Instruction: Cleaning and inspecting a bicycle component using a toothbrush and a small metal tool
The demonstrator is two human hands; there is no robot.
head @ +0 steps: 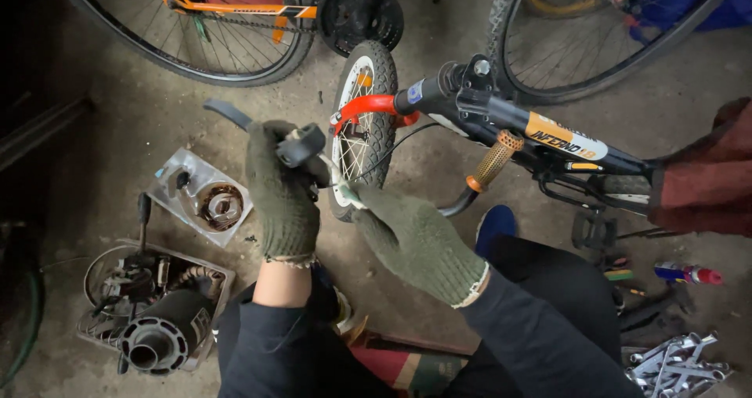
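Concrete floor (pixel 141 124) crowded; left hand (pixel 282 190) grasps brake lever (pixel 301 143), right hand (pixel 415 237) pinches cable (pixel 345 188).

We count two gloved hands, the left hand (pixel 282 190) and the right hand (pixel 419 241), three bicycle wheels across the top of the frame, one small front wheel (pixel 364 124), and one pile of wrenches (pixel 677 363) at lower right.

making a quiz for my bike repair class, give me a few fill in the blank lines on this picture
1. Both hands wear knitted gloves coloured ____.
2. The left hand grips a black brake ____.
3. The small bike's mudguard over the front wheel is coloured ____.
4. The pile of spanners lies on the ____, beyond the right hand.

Missing words: green; lever; red; floor
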